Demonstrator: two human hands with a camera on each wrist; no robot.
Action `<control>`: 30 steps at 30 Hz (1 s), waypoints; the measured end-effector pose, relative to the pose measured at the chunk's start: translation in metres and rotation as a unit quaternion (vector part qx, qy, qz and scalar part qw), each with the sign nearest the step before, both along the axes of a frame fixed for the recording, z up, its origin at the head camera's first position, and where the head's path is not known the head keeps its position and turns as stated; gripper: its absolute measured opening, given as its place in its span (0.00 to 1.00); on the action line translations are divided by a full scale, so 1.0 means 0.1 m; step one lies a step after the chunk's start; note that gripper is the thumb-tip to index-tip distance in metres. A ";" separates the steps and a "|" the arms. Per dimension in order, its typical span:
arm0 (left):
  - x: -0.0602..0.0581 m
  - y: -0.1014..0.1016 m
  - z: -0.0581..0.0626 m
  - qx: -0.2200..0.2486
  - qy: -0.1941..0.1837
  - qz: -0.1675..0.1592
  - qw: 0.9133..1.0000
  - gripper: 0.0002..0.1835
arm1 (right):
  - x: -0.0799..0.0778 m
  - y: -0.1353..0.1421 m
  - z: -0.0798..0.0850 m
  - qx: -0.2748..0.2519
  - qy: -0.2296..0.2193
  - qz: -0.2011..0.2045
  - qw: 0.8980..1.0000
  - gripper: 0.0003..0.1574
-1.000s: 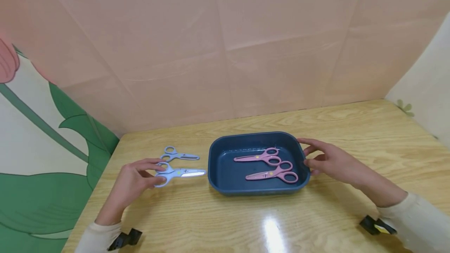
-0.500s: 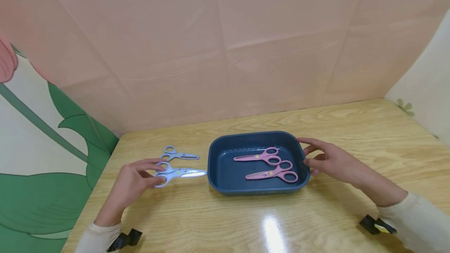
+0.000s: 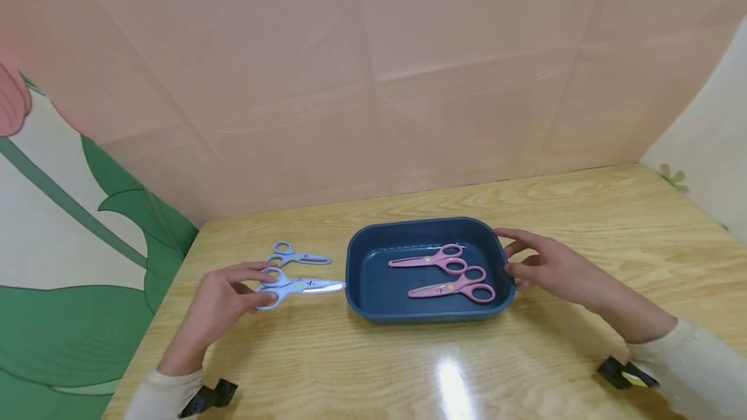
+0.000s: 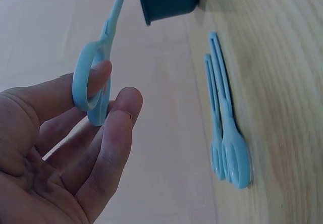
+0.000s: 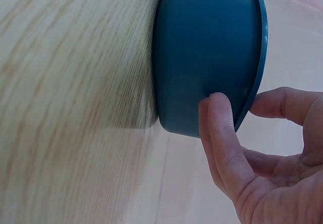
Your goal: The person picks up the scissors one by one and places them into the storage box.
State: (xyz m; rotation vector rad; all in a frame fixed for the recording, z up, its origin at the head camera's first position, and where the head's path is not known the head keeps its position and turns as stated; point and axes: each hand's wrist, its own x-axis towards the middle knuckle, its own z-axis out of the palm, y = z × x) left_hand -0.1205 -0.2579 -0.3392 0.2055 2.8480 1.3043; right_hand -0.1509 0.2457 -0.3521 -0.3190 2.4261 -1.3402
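Note:
Left of the box, my left hand (image 3: 224, 300) pinches light-blue scissors (image 3: 309, 286) by the finger rings, with thumb and fingertips. Their blade points right, its tip at the box's left rim in the head view. In the left wrist view these scissors hang above the table. My right hand (image 3: 551, 271) grips the right end wall of the dark blue box (image 3: 426, 318), thumb at the rim and fingers outside. Two pink scissors, one farther back (image 3: 426, 262) and one nearer (image 3: 443, 290), lie inside the box.
Light-blue scissors (image 3: 306, 258) lie on the wooden table (image 3: 327, 368) behind the held ones. In the left wrist view, two light-blue scissor shapes (image 4: 234, 153) lie side by side there. A pinkish sheet (image 3: 373, 83) rises behind the table.
The blue scissors in my left hand have shifted very slightly right, towards the box. My right hand, the box and the pink scissors stay where they were.

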 end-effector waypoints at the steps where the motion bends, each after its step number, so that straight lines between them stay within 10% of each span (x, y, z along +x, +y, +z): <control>1: 0.00 0.01 0.00 0.001 0.000 -0.004 1.000 0.12 | 0.00 0.00 0.00 0.001 0.001 0.000 1.000 0.42; 30: -0.08 0.40 0.13 -0.116 0.081 -0.032 0.989 0.12 | 0.01 0.01 0.01 -0.013 -0.012 0.001 1.000 0.42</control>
